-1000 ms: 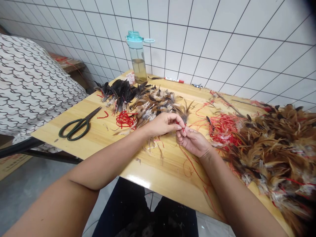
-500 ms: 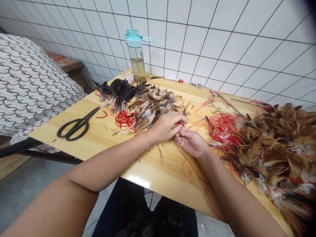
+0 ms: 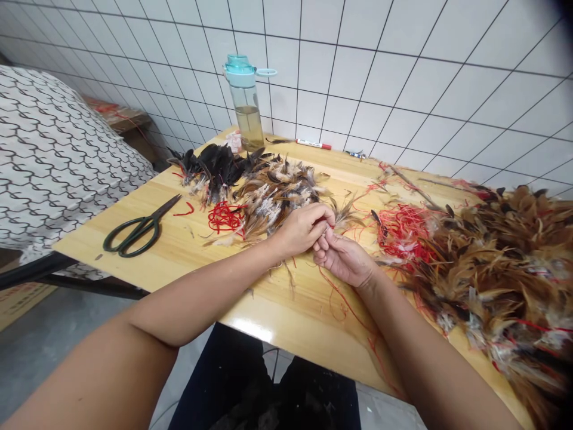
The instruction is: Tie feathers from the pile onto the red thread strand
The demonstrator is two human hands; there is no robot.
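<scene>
My left hand and my right hand meet above the middle of the table, fingers closed in a pinch. Brown feathers fan out just beyond the left fingertips, which appear to grip their base. A bit of red string shows between the fingertips of both hands; the exact grip is partly hidden. From below the right hand, a loose red strand trails over the tabletop. Behind my left hand lies a pile of brown and white feathers, beside a coil of red string.
Black-handled scissors lie at the left, near black feathers. A water bottle and a red-capped marker are by the tiled wall. Tangled red string and a large brown feather heap cover the right side.
My fingers have shifted slightly left and closed together more. The feathers beyond the left fingertips show more spread out, and less red string shows between the hands.
</scene>
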